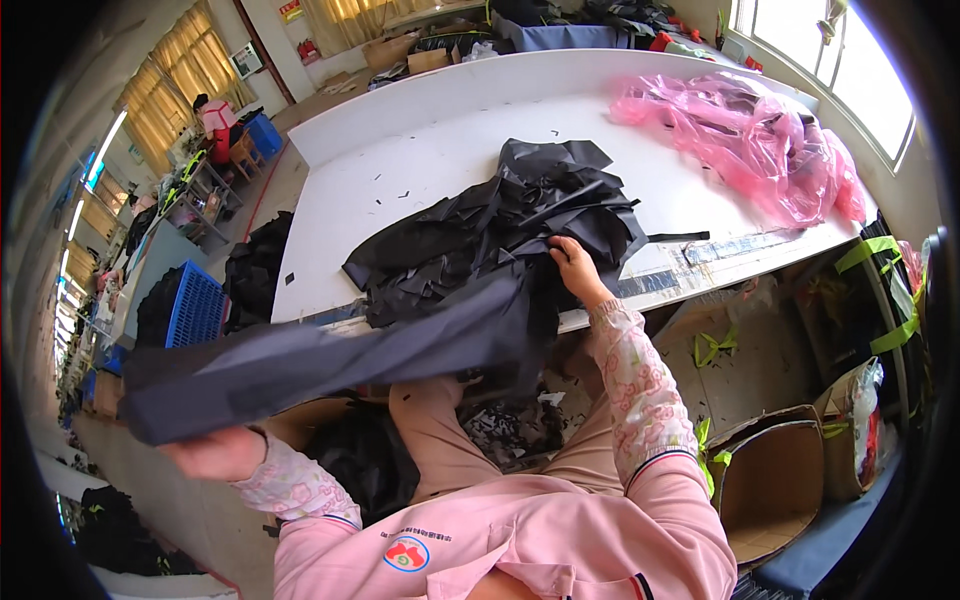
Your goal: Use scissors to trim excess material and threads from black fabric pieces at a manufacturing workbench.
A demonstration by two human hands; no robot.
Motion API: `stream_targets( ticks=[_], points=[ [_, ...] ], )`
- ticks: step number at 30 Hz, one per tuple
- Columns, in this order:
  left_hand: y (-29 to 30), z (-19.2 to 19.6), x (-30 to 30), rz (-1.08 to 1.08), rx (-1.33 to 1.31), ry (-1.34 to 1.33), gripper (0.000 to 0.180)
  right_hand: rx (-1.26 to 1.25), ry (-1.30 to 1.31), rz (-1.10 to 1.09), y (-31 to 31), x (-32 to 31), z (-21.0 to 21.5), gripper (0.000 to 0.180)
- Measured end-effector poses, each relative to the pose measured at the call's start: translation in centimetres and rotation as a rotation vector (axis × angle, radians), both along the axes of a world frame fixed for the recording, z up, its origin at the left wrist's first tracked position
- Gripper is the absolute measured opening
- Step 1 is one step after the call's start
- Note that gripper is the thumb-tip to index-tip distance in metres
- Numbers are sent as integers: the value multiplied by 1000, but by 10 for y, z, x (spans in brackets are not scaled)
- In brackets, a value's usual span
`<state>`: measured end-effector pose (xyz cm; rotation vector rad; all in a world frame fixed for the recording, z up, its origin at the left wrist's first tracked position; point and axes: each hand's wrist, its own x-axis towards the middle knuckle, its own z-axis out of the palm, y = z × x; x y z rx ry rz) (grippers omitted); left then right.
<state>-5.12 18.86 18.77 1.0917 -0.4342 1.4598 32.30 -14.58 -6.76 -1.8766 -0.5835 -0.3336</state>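
A long strip of black fabric (pixel 330 375) stretches from my left hand (pixel 215 452) at the lower left to the table's front edge, blurred by motion. The left hand grips its far-left end, the fingers partly covered by the cloth. My right hand (pixel 578 270) rests at the near side of a crumpled pile of black fabric pieces (pixel 500 215), thumb and fingers closed on black cloth there. Whether that cloth belongs to the same strip is hard to tell. The pile lies on a white table (pixel 340 220).
A pink plastic bag (pixel 745 140) lies on the table at the far right. An open cardboard box (pixel 770 480) stands low on my right. To the left is a blue crate (pixel 197 303); a person (pixel 218 125) works in the background. Tape (pixel 660 278) covers the table's near edge.
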Motion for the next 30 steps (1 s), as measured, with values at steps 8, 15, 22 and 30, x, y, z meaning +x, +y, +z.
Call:
stream_targets(
  ticks=[8, 15, 22, 30],
  points=[
    [49, -1, 27, -838, -12, -28, 28, -224, -171, -319, -4, -55, 40, 30],
    [23, -12, 76, -1625, -27, -85, 23, -378, 6, 384, 10, -131, 38, 34],
    [-82, 34, 87, -1850, 41, -229, 5, -490, -225, 29, 25, -30, -19, 37],
    [-100, 8, 113, -1809, -135, 29, 10, 397, 452, 705, 18, -189, 172, 35]
  ],
)
